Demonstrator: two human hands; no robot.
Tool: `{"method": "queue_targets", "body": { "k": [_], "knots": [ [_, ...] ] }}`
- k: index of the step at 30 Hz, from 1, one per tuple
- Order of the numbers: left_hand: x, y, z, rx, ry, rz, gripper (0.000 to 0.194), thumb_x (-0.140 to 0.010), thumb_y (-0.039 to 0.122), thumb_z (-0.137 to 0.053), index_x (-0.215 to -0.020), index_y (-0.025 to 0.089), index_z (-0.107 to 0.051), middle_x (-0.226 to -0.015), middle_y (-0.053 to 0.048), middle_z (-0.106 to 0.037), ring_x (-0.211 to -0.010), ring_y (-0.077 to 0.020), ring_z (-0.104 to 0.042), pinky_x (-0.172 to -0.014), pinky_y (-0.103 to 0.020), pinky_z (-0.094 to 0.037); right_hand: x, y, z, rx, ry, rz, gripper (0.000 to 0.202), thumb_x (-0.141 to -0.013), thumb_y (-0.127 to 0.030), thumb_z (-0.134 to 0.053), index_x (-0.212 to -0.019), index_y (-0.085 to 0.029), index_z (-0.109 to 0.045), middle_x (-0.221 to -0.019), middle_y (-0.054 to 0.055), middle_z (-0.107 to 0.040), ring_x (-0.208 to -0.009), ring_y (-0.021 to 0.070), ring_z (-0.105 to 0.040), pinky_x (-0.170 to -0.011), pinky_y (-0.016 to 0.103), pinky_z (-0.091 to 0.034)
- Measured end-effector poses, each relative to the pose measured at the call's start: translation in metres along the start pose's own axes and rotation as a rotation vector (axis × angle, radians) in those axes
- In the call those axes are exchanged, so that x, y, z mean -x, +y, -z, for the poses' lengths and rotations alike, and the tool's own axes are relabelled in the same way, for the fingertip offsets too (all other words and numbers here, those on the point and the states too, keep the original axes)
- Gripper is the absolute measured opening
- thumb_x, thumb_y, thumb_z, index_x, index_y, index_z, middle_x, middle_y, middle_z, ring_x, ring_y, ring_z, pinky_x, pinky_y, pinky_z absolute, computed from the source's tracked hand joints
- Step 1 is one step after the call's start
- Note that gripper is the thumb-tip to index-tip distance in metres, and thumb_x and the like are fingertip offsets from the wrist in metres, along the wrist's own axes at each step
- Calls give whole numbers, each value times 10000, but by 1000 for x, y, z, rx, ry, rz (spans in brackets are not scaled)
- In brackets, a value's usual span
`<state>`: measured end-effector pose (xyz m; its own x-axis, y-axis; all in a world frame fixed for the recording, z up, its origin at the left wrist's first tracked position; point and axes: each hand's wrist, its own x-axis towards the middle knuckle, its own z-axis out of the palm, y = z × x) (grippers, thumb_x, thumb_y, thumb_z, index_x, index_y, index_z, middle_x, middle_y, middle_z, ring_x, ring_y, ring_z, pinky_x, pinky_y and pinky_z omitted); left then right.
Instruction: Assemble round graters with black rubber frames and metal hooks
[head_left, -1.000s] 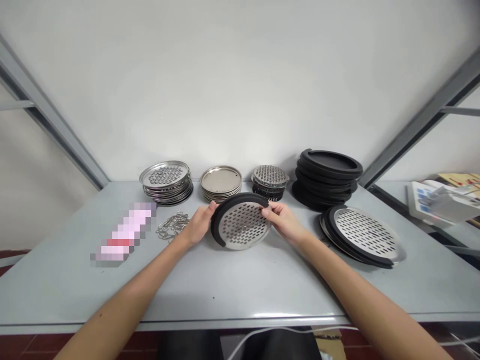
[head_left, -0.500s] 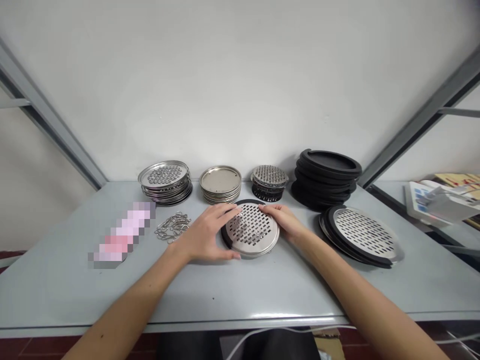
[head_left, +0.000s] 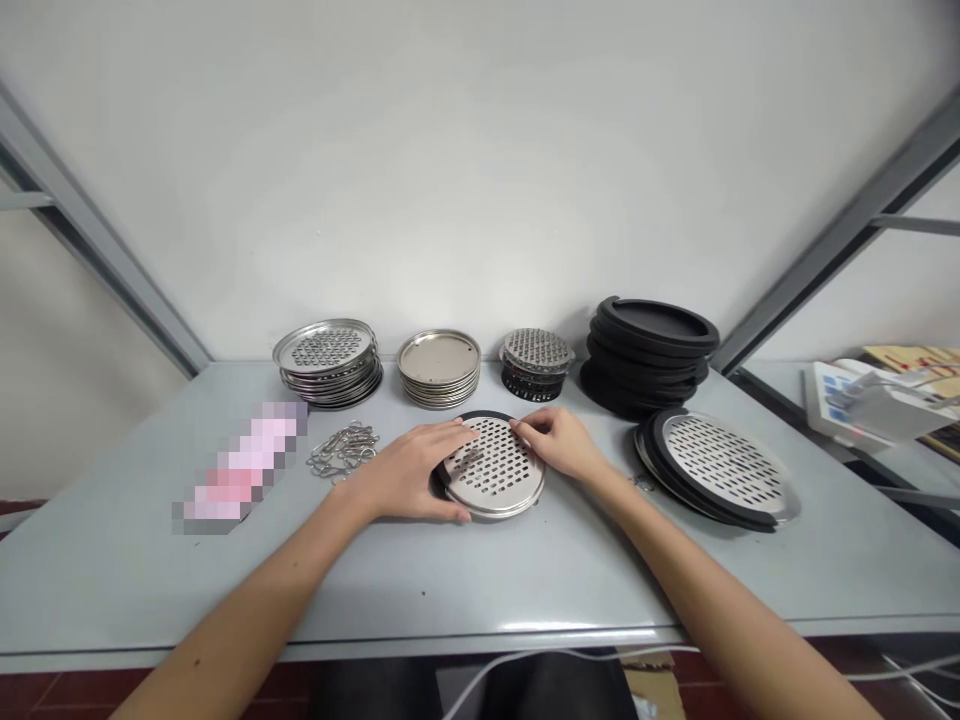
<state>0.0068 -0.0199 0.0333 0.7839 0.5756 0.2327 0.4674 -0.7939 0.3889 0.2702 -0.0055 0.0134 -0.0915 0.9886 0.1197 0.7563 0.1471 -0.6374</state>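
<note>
A round, perforated metal case [head_left: 499, 475] with a black strip round its back and left edge lies before me on the table. My left hand [head_left: 420, 470] spans its left side, fingers over the top and thumb at the near edge. The fingers of my right hand [head_left: 562, 440] are bent onto its far right rim. Just left of my left hand is a pile of metal clips [head_left: 343, 450]. Beyond the case stand stacked plain metal lids [head_left: 439, 358] and smaller perforated discs [head_left: 536, 350]. The underside of the case is hidden.
Perforated metal lids [head_left: 330, 348] are stacked at the back left, black rings [head_left: 649, 345] at the back right. Further cases with black strips [head_left: 720, 465] lie beside my right forearm. A blurred-out pink item [head_left: 244, 465] lies left; a power strip [head_left: 844, 410] sits far right.
The perforated case has shifted a little left and toward me, with both hands on it. My right fingers have bent more at its rim. A small metal clip now shows beside my right wrist.
</note>
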Motion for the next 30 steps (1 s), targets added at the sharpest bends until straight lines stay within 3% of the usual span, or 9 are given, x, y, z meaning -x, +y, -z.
{"method": "queue_targets", "body": {
  "k": [3,6,11,15,19,24,28,30],
  "knots": [
    [1,-2,1,8,-8,-9,923,-661,600,-735,-1424,219,-382,-1445,-118,-442,-1344,-305,-389,-1100,-456,-338,1,0,1,74,102,52,308,-840,-427,-532,-778,-188,-716,-928,79,-690,-863,228,-621,-765,320,-445],
    [1,-4,1,17,18,-16,926,-647,607,-741,-1415,218,-400,-1427,-130,-463,-1333,-312,-404,-1091,-464,-348,2,-2,1,61,115,177,288,-866,-392,-525,-932,-176,-702,-1029,108,-666,-968,246,-615,-871,368,-455],
    [-1,-7,-1,-17,47,-14,909,-624,626,-744,-1374,206,-449,-1379,-131,-517,-1301,-312,-445,-1076,-467,-366,9,-8,0,-11,-39,477,426,-877,-437,-544,-1196,-158,-595,-1244,140,-586,-1161,251,-544,-1025,411,-401],
    [-3,-8,-5,-60,105,-8,896,-603,623,-755,-1336,188,-479,-1297,-128,-589,-1236,-306,-514,-1105,-495,-312,14,-8,-1,32,-128,488,555,-878,-497,-525,-1310,-148,-516,-1423,185,-436,-1315,289,-420,-1086,473,-338],
    [-5,-8,-10,-79,152,-2,873,-604,621,-747,-1316,181,-497,-1258,-120,-618,-1182,-303,-561,-1106,-504,-306,13,-8,3,73,-156,552,653,-842,-584,-530,-1315,-134,-516,-1435,216,-414,-1342,331,-375,-1094,541,-293],
    [-4,-10,-10,-81,213,43,803,-638,613,-725,-1288,182,-535,-1214,-113,-648,-1142,-312,-581,-1049,-500,-377,11,-9,7,26,-127,610,795,-659,-710,-645,-1252,-186,-578,-1431,184,-432,-1362,382,-319,-1099,598,-235],
    [-3,-12,-7,-35,262,124,697,-688,596,-682,-1237,176,-588,-1171,-102,-671,-1074,-307,-605,-939,-451,-470,13,-11,9,-84,-99,661,820,-575,-672,-739,-1236,-212,-587,-1382,165,-491,-1316,367,-394,-1083,555,-296],
    [-3,-12,-5,20,285,142,620,-730,573,-649,-1205,175,-614,-1143,-98,-685,-1038,-288,-625,-913,-412,-486,14,-11,10,-195,-86,677,765,-637,-655,-710,-1247,-215,-573,-1352,153,-522,-1273,340,-453,-1071,515,-334]
  ]
}}
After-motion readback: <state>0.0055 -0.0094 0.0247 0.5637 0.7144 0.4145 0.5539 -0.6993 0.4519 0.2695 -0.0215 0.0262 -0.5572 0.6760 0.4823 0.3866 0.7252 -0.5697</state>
